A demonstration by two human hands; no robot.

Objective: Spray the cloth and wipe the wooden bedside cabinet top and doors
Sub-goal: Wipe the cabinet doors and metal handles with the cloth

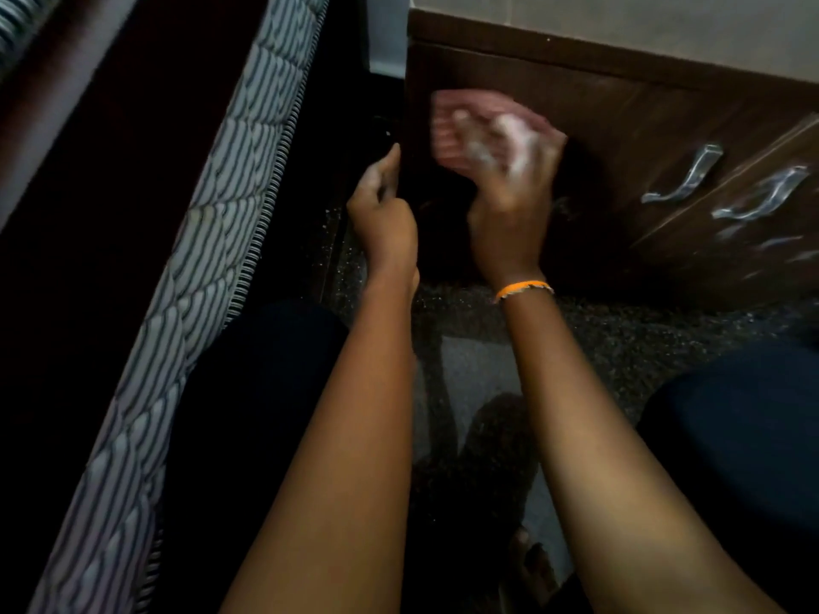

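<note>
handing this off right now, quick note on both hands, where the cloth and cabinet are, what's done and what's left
Right hand: grips the pinkish cloth, blurred, against the left cabinet door.
Left hand: at the cabinet's left edge, fingers curled; whether it holds anything is unclear.
Done: cloth is in use on the door front.
Left: the door with the handles; the cabinet top is out of view, so check it. No spray bottle in view.

striped mattress [212, 241] left | speckled floor [620, 343] below | orange wristband [523, 289] | pale wall [620, 19] behind
</note>
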